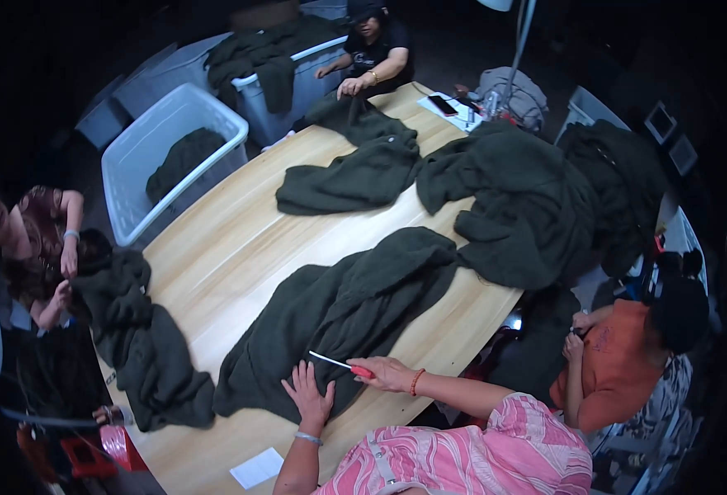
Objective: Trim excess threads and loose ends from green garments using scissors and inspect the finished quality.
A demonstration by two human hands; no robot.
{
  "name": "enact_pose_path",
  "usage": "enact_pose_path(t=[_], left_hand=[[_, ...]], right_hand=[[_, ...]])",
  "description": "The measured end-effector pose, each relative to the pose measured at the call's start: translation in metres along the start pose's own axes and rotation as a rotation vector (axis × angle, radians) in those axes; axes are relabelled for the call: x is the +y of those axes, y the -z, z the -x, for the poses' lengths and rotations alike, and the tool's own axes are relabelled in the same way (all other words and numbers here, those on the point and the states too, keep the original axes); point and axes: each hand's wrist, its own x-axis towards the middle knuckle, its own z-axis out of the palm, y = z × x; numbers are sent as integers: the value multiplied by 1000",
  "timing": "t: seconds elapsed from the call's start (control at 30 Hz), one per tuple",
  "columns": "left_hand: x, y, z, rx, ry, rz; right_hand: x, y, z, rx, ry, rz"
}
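A dark green knitted garment lies spread across the near middle of the wooden table. My left hand rests flat on its near edge, fingers spread. Just right of it, my right hand is closed round the red handle of a thin tool. The tool's long, pale, straight shaft points left over the cloth, near my left fingertips. Its exact kind and its tip are too small to make out.
More dark green garments lie at the left, far side and right. Three other people work round the table. White bins stand beyond it. A phone lies at the far end, a white paper near me.
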Motion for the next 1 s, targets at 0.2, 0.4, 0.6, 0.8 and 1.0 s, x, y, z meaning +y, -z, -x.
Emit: enact_pose_path(t=[0.2,0.4,0.6,0.8,1.0], left_hand=[[-2,-11,-5,8,14,-23],[-16,18,6,70,50,21],[-3,-12,-2,44,2,41],[-6,-4,13,118,37,15],[-5,-4,6,119,25,27]], right_hand=[[3,7,0,86,19,32],[-3,6,-8,220,-46,-55],[6,29,14,240,-117,176],[6,32,-11,128,-135,209],[7,46,-14,118,-195,60]])
